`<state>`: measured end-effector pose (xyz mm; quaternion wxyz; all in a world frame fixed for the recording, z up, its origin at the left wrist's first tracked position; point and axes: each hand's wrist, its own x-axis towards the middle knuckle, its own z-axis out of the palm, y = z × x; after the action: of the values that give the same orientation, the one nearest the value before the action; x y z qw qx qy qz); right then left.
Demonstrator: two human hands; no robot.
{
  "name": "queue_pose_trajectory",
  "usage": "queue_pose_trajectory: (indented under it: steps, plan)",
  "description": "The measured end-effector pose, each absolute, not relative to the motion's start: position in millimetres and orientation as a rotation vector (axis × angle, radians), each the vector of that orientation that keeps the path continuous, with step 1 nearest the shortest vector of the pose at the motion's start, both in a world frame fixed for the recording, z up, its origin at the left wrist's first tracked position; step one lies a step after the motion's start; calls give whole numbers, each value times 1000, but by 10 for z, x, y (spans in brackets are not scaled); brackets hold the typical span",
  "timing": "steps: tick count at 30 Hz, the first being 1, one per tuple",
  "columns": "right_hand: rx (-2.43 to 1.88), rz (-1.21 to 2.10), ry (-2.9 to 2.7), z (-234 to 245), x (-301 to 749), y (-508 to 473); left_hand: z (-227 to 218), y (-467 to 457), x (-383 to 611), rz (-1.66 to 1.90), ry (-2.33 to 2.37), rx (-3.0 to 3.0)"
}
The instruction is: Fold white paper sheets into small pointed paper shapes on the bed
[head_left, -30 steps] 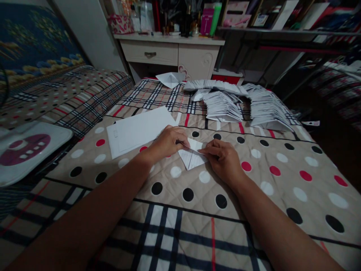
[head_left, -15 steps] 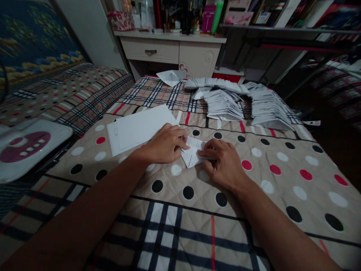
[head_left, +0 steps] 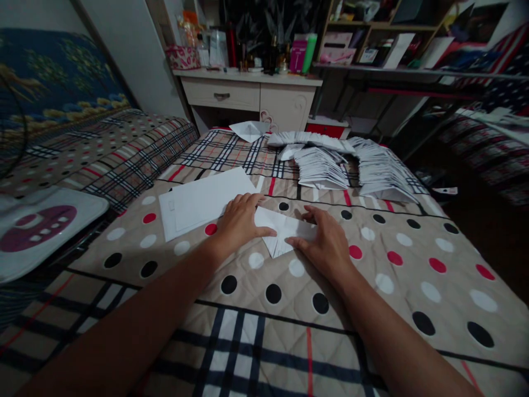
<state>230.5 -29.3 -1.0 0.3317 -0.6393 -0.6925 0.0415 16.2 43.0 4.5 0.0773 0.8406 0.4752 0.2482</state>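
Observation:
A folded white paper piece (head_left: 281, 231) lies on the dotted quilt (head_left: 397, 275) in front of me. My left hand (head_left: 242, 220) rests flat on its left part, fingers stretched out. My right hand (head_left: 324, 242) lies flat on its right side, fingertips pressing the paper down. A stack of flat white sheets (head_left: 202, 201) sits just left of my left hand. Neither hand grips anything.
Several piles of folded white papers (head_left: 351, 165) spread across the far part of the bed, with one loose folded piece (head_left: 250, 130) behind them. A cluttered cream dresser (head_left: 248, 94) stands beyond. A white and maroon pad (head_left: 37, 226) lies at the left.
Both hands went from pinching and folding the paper to lying flat on it, pressing it down. The view tilted up a little.

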Motion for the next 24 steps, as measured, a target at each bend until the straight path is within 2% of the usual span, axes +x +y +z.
queue_pose_trajectory:
  steps: [5, 13, 19, 24]
  plan:
    - [-1760, 266, -1723, 5, 2328, -278, 21, 444, 146, 751, 1430, 2281]
    - [-1764, 679, -1549, 58, 2334, -308, 135, 411, 224, 944, 1077, 1614]
    - [-1714, 967, -1712, 356, 2345, -292, 183, 336, 271, 921, 1008, 1513]
    - [-1516, 1227, -1617, 556, 2266, -290, 240, 194, 398, 860, 923, 1503]
